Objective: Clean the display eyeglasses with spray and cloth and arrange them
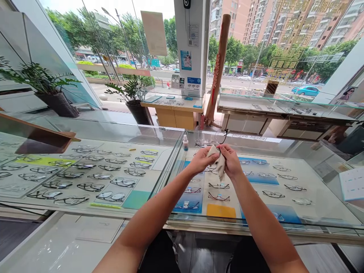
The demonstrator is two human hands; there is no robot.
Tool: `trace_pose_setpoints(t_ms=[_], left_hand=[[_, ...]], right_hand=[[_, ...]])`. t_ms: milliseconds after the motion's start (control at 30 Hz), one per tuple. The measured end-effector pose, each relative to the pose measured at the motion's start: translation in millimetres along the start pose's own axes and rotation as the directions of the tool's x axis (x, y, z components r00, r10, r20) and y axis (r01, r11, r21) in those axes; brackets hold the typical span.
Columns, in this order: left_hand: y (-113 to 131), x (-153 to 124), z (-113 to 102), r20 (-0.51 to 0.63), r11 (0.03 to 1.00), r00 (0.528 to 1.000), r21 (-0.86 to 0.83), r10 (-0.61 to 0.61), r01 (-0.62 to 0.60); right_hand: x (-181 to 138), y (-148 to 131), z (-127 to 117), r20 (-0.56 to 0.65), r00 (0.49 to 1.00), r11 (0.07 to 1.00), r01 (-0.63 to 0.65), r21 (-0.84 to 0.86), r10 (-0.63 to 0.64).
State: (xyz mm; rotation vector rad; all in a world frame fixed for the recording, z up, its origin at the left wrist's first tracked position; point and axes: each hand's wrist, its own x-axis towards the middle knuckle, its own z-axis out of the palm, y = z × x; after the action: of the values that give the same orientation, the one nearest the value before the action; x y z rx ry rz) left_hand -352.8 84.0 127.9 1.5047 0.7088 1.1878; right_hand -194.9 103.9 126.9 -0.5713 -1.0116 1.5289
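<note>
Left hand [205, 159] closed on a beige cloth [220, 169], fingers bunched round its upper part; right hand [231, 162] pinches the same cloth from the other side, hands nearly together. Cloth is held up over the glass display case [327, 206], its lower end hanging down between the hands. A thin dark curved piece [226, 133] shows just above the fingers; cannot tell if it's held or lies behind. Small white-capped bottle [185, 143] upright on the glass top, near the left hand, on its far left side. Under the glass: rows of eyeglasses [273, 194], some on blue panels, plus a yellow-orange card [221, 211] at the near edge. Adjoining case to the left: more spectacles [91, 186], several rows. Farther out: potted plant [136, 93], wooden trunk [218, 79] leaning slightly, low counter [176, 118], then big windows, street, blue car [305, 90].
</note>
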Motion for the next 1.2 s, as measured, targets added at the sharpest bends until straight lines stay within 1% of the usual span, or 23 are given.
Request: trace_pose_setpoints(t_ms=[100, 133, 167, 200, 267, 333, 367, 400, 433, 533, 600, 667, 733, 833, 933, 1000, 1067, 1200], left_hand=[[-6, 3, 3, -0.125, 0.998, 0.992, 0.058, 0.034, -0.026], [-5, 4, 2, -0.139, 0.997, 0.989, 0.072, 0.039, -0.029], [-3, 4, 0, -0.129, 0.996, 0.991, 0.081, 0.039, -0.029], [0, 3, -3, -0.09, 0.996, 0.995, 0.082, 0.032, -0.024], [7, 0, -9, 0.041, 0.998, 0.999, 0.058, -0.005, 0.003], [14, -2, -13, 0.168, 0.998, 0.984, 0.021, -0.062, 0.06], [15, -4, -12, 0.192, 0.996, 0.978, 0.003, -0.084, 0.085], [15, -4, -11, 0.184, 0.995, 0.978, -0.014, -0.095, 0.099], [13, -4, -9, 0.151, 0.995, 0.984, -0.026, -0.094, 0.099], [3, -1, 1, -0.018, 0.999, 0.999, -0.01, -0.038, 0.038], [-4, 1, 5, -0.123, 0.999, 0.992, 0.045, 0.004, 0.001], [-8, 3, 6, -0.183, 0.996, 0.982, 0.091, 0.035, -0.019], [-8, 4, 3, -0.179, 0.993, 0.982, 0.11, 0.051, -0.032], [-3, 2, -4, -0.083, 0.996, 0.996, 0.089, 0.034, -0.026], [3, -1, -7, 0.04, 0.999, 0.998, 0.01, -0.038, 0.038], [7, -3, -4, 0.071, 0.995, 0.994, -0.049, -0.082, 0.086], [8, -3, 2, 0.033, 0.992, 0.995, -0.08, -0.099, 0.101], [5, 0, 10, -0.112, 0.996, 0.991, -0.057, -0.072, 0.066]], right_hand=[[-1, 2, 2, 0.008, 1.0, 1.0, -0.01, 0.017, 0.01], [-1, 1, 2, 0.011, 1.0, 0.999, -0.022, 0.029, 0.021], [-1, 0, 1, 0.014, 0.999, 0.999, -0.033, 0.042, 0.032], [-1, -1, 0, 0.018, 0.999, 0.997, -0.046, 0.054, 0.045], [0, -4, -2, 0.023, 0.997, 0.994, -0.078, 0.081, 0.077], [1, -6, -3, 0.019, 0.995, 0.989, -0.104, 0.105, 0.103], [1, -6, -3, 0.014, 0.994, 0.988, -0.11, 0.112, 0.109], [1, -6, -3, 0.008, 0.994, 0.987, -0.108, 0.116, 0.108], [1, -4, -2, 0.002, 0.995, 0.988, -0.101, 0.117, 0.101], [0, 1, 3, 0.003, 0.997, 0.992, -0.075, 0.103, 0.075], [-1, 4, 5, 0.012, 0.997, 0.994, -0.074, 0.082, 0.073], [-2, 5, 6, 0.017, 0.997, 0.995, -0.076, 0.058, 0.075], [-2, 3, 5, 0.012, 0.998, 0.997, -0.066, 0.044, 0.066], [-1, -2, 2, 0.008, 0.998, 0.996, -0.067, 0.06, 0.067], [-1, -5, 1, 0.007, 0.996, 0.99, -0.093, 0.106, 0.093], [-1, -6, 2, 0.003, 0.996, 0.988, -0.088, 0.127, 0.089], [-1, -4, 3, 0.006, 0.997, 0.988, -0.081, 0.128, 0.081], [-2, 1, 5, 0.047, 0.994, 0.99, -0.104, 0.099, 0.1]])
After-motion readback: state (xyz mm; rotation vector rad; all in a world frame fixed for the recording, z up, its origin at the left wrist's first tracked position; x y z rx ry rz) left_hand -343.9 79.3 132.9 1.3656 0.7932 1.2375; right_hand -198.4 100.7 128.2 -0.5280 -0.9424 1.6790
